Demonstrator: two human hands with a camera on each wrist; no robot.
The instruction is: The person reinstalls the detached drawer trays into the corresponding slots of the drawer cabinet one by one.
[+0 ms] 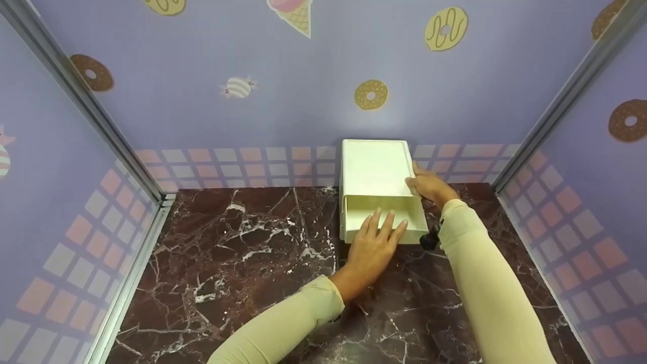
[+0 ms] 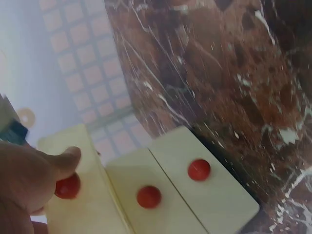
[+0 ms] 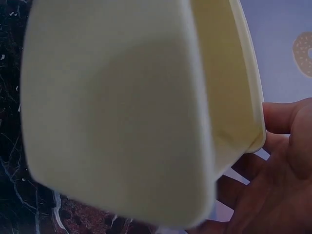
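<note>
A cream plastic drawer unit (image 1: 378, 167) stands against the back wall, its top drawer (image 1: 354, 207) pulled partway out. The inside that shows is bare. My left hand (image 1: 371, 250) lies over the drawer's front, four fingers reaching past the rim. Seen from the left wrist, its thumb (image 2: 68, 158) touches the drawer front beside a round red knob (image 2: 68, 187). Two lower drawers with red knobs (image 2: 149, 196) are closed. My right hand (image 1: 432, 186) holds the unit's right side, thumb on the top edge; in the right wrist view its other fingers are partly hidden.
The unit rests on a dark red marbled table (image 1: 242, 253). Purple walls with sweet stickers and pink and white squares enclose it at the back (image 1: 303, 101), left and right. A small black object (image 1: 429, 238) sits by my right sleeve.
</note>
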